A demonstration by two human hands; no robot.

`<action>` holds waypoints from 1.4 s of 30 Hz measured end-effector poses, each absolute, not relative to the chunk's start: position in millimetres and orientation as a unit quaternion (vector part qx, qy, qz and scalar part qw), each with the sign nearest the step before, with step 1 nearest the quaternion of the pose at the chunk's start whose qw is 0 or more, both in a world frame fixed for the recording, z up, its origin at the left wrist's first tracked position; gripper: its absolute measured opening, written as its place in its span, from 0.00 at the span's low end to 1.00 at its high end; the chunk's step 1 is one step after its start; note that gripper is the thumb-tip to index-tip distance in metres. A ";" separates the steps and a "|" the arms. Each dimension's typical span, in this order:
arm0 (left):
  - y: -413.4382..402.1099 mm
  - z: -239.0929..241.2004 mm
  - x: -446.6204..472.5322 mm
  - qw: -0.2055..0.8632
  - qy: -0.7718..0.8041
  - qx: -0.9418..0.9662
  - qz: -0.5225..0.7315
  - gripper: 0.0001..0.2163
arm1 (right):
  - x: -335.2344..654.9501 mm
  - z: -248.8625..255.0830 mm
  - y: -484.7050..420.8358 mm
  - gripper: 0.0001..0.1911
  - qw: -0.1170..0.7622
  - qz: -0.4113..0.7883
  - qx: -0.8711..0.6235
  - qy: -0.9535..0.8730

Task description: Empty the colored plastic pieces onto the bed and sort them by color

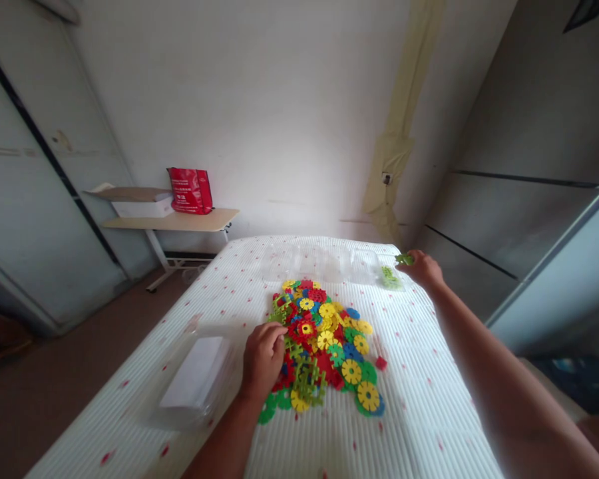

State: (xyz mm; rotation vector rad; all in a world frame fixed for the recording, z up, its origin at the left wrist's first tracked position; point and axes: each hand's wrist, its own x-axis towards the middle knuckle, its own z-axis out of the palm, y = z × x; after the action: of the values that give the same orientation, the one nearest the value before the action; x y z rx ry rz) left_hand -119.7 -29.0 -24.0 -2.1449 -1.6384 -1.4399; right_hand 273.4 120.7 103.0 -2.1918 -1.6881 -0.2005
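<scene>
A heap of plastic interlocking pieces (324, 339) in red, yellow, green and blue lies on the bed in front of me. Against the heap's left side is my left hand (264, 352), fingers curled together; whatever they pinch is hidden. My right hand (426, 269) reaches far right and grips a light green interlocking piece (404, 259). Just below it, several similar green pieces (390, 278) sit in the right end of a row of clear plastic containers (319, 265).
A clear plastic package with a white sheet (199, 372) lies left of the heap. One small red block (381, 363) rests apart on the right. Behind stand a side table (214, 221), a white box (142, 208) and a red bag (192, 191).
</scene>
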 end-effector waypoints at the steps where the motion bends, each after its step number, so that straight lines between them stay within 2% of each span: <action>1: -29.0 -23.9 -120.1 0.041 -0.536 -0.699 -0.471 0.10 | 276.3 98.7 133.2 0.30 0.156 -0.059 -0.775 -0.609; 7: -30.6 -21.5 -120.7 0.037 -0.541 -0.696 -0.471 0.10 | 287.1 73.8 170.9 0.30 0.083 -0.008 -0.756 -0.650; 15: -30.6 -21.4 -119.5 0.022 -0.544 -0.697 -0.466 0.10 | 284.0 73.6 189.0 0.31 0.023 0.042 -0.739 -0.671; 25: -29.8 -20.7 -118.2 0.023 -0.544 -0.693 -0.473 0.11 | 260.2 82.9 174.1 0.28 0.041 0.009 -0.692 -0.721; 31: -30.3 -19.9 -118.2 0.031 -0.539 -0.691 -0.480 0.10 | 231.3 80.2 153.2 0.24 0.000 -0.019 -0.703 -0.711; 42: -30.7 -19.7 -119.2 0.025 -0.538 -0.693 -0.479 0.10 | 219.4 58.6 125.5 0.25 0.005 -0.026 -0.658 -0.753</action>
State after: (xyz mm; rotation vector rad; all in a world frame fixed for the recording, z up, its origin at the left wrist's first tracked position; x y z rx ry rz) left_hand -119.2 -30.7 -19.7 -2.1440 -1.6651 -1.4804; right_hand 219.4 125.5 58.6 -2.0596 -2.3576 -0.0821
